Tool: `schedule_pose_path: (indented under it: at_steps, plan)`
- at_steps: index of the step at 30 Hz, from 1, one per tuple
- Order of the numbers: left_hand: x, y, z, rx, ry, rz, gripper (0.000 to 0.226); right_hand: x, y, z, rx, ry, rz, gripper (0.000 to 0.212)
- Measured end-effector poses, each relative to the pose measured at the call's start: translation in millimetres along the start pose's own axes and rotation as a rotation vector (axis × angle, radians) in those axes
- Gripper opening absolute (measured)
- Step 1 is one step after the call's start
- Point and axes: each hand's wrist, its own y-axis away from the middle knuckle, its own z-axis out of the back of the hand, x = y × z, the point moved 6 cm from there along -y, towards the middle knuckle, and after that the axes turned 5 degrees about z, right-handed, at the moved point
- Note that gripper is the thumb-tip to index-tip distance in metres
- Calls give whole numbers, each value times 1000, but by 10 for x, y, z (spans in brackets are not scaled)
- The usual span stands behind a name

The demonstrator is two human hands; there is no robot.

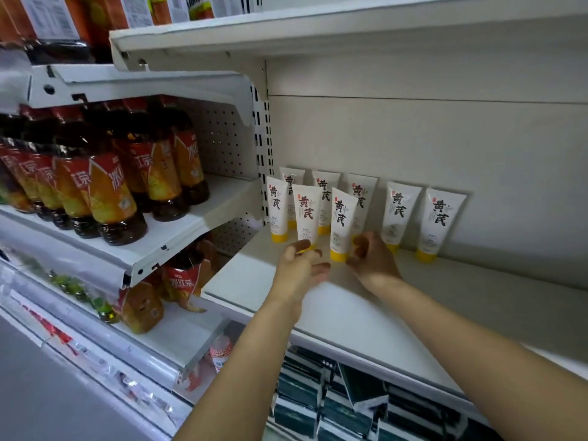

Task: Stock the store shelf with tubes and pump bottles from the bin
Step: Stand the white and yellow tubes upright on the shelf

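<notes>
Eight white tubes (399, 212) with yellow caps, standing cap-down on white metal shelf (366, 313): five leaning along the back wall, three in a front row at the left. Left hand (300, 265) pinching the base of the middle front tube (306, 211) with curled fingers; right hand (372, 254) with fingers curled beside the cap of the rightmost front tube (342, 222), real grip impossible to judge. Glossy tea bottles (105, 186) with orange-red labels crowding the neighbouring perforated-back shelves, dark boxes (318, 396) stacked below.
</notes>
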Motion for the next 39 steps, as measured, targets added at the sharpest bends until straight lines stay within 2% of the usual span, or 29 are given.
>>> schedule_pose_path:
  at_steps: [6, 19, 26, 39]
  plan:
    - [-39, 162, 189, -23, 99, -24, 24, 142, 277, 34, -95, -7, 13, 10]
    - [-15, 666, 947, -67, 153, -35, 18, 1006, 959, -484, -10, -191, 335, 19]
    - [144, 962, 1671, -175, 187, 2, 17, 1335, 1378, -1047, 89, -200, 399, 24]
    - [719, 1593, 3102, -388, 202, 117, 19, 1526, 2151, -2318, 474, -218, 310, 16]
